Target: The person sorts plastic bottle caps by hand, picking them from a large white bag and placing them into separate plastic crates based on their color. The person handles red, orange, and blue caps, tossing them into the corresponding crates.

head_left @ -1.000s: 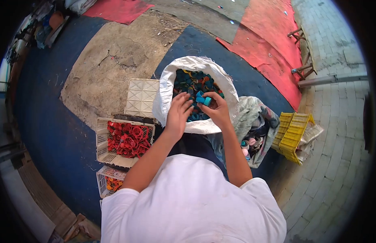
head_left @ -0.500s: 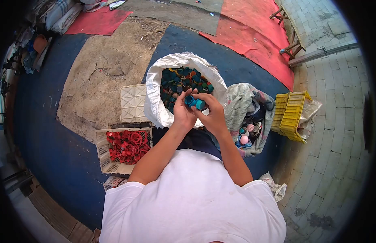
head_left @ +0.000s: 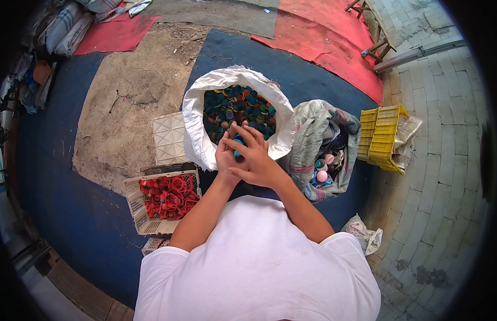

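A white sack (head_left: 194,125) stands open in front of me, filled with mostly teal and green bottle caps (head_left: 248,107). Over its near rim, my left hand (head_left: 225,155) is cupped palm up around teal caps (head_left: 238,143). My right hand (head_left: 254,158) lies across it from the right, its fingers over the same caps and partly hiding them. How many caps are between the hands cannot be made out.
A crate (head_left: 132,200) of red caps is at the left, with a pale lattice panel (head_left: 170,140) behind it. To the right stand a grey-green sack (head_left: 304,139) of mixed items and yellow crates (head_left: 385,136). A wooden stool (head_left: 378,51) is farther back.
My right hand has moved left and down over my left hand, covering most of the teal caps that showed between the fingers. The whole view has shifted slightly.
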`<state>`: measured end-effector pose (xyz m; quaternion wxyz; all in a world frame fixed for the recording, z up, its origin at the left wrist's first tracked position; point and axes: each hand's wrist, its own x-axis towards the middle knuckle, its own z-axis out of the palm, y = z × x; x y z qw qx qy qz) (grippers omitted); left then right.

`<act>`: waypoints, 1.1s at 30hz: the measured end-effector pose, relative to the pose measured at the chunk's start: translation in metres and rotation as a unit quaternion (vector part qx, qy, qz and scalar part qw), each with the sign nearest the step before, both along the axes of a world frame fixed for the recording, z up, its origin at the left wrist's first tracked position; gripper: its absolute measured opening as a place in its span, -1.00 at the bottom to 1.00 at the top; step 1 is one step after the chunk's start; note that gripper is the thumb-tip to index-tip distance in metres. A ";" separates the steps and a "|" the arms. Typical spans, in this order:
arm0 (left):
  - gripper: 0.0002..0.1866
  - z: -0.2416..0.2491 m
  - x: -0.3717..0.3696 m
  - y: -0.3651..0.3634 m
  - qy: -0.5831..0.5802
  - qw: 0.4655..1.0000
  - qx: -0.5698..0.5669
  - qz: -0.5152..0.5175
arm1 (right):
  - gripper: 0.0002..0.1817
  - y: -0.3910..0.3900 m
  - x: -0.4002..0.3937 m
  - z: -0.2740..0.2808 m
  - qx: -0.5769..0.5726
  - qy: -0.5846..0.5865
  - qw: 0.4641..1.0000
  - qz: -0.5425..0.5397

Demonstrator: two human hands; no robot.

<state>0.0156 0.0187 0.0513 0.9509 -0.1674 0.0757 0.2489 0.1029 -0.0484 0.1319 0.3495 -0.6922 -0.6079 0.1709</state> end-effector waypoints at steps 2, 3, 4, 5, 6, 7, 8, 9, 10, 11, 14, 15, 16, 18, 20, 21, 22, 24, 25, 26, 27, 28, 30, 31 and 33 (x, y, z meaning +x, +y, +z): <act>-0.59 -0.006 -0.001 0.004 0.063 0.998 -0.016 0.020 | -0.44 0.003 0.007 -0.001 0.051 0.035 0.998 -0.018; -0.60 -0.008 -0.001 0.006 0.094 0.995 -0.025 0.032 | -0.52 0.006 0.015 -0.001 0.083 0.061 0.994 -0.031; -0.61 -0.009 -0.002 0.008 0.079 0.996 -0.028 0.037 | -0.54 0.008 0.026 -0.008 0.079 0.085 0.992 -0.048; -0.62 -0.009 -0.003 0.009 0.065 0.997 -0.031 0.043 | -0.56 0.011 0.041 -0.020 0.074 0.110 0.989 -0.063; -0.63 -0.009 -0.005 0.011 0.051 0.997 -0.033 0.049 | -0.66 0.016 0.055 -0.038 0.077 0.117 0.985 -0.102; -0.64 -0.006 -0.007 0.012 0.049 0.997 -0.040 0.047 | -0.74 0.024 0.067 -0.058 0.024 0.268 0.948 -0.171; -0.64 -0.002 -0.009 0.013 0.049 0.997 -0.037 0.046 | -0.74 0.033 0.082 -0.084 -0.008 0.310 0.928 -0.208; -0.64 0.003 -0.012 0.014 0.049 0.997 -0.034 0.045 | -0.68 0.039 0.099 -0.105 -0.081 0.287 0.926 -0.231; -0.64 0.007 -0.014 0.015 0.049 0.997 -0.032 0.043 | -0.63 0.048 0.118 -0.137 -0.113 0.235 0.941 -0.215; -0.64 0.008 -0.017 0.015 0.061 0.997 -0.028 0.043 | -0.57 0.057 0.138 -0.173 -0.144 0.182 0.952 -0.197; -0.64 0.010 -0.024 0.018 0.092 0.994 -0.025 0.049 | -0.44 0.090 0.155 -0.212 -0.211 0.080 0.950 -0.217; -0.64 0.011 -0.026 0.018 0.099 0.993 -0.028 0.054 | -0.39 0.101 0.156 -0.219 -0.227 0.056 0.943 -0.235; -0.64 0.012 -0.027 0.020 0.106 0.992 -0.029 0.058 | -0.36 0.109 0.165 -0.239 -0.208 0.048 0.954 -0.209; -0.64 0.012 -0.029 0.021 0.114 0.991 -0.030 0.058 | -0.28 0.117 0.183 -0.279 -0.168 0.034 0.972 -0.159; -0.65 0.012 -0.029 0.023 0.122 0.990 -0.035 0.061 | -0.11 0.127 0.188 -0.286 -0.202 0.034 0.968 -0.143; -0.65 0.013 -0.029 0.024 0.128 0.989 -0.039 0.063 | -0.06 0.131 0.186 -0.271 -0.214 0.040 0.967 -0.135; -0.65 0.013 -0.029 0.025 0.132 0.988 -0.044 0.065 | -0.01 0.135 0.181 -0.260 -0.226 0.045 0.965 -0.128; -0.65 0.014 -0.031 0.026 0.130 0.989 -0.035 0.066 | 0.07 0.141 0.184 -0.280 -0.238 0.011 0.960 -0.149; -0.65 0.014 -0.031 0.027 0.128 0.989 -0.029 0.066 | 0.08 0.144 0.187 -0.281 -0.255 0.009 0.956 -0.144; -0.65 0.014 -0.032 0.028 0.130 0.989 -0.030 0.068 | 0.08 0.146 0.190 -0.282 -0.273 0.007 0.952 -0.140; -0.65 0.013 -0.033 0.028 0.131 0.989 -0.031 0.069 | 0.00 0.147 0.190 -0.280 -0.239 0.015 0.959 -0.151; -0.65 0.013 -0.035 0.029 0.131 0.988 -0.031 0.070 | -0.07 0.150 0.191 -0.277 -0.257 0.031 0.953 -0.159; -0.65 0.012 -0.037 0.030 0.128 0.988 -0.037 0.075 | -0.19 0.151 0.196 -0.273 -0.294 0.062 0.937 -0.178; -0.65 0.011 -0.038 0.030 0.127 0.988 -0.040 0.076 | -0.26 0.150 0.200 -0.278 -0.286 0.060 0.941 -0.171; -0.65 0.009 -0.039 0.029 0.130 0.987 -0.042 0.080 | -0.38 0.152 0.203 -0.286 -0.267 0.056 0.949 -0.157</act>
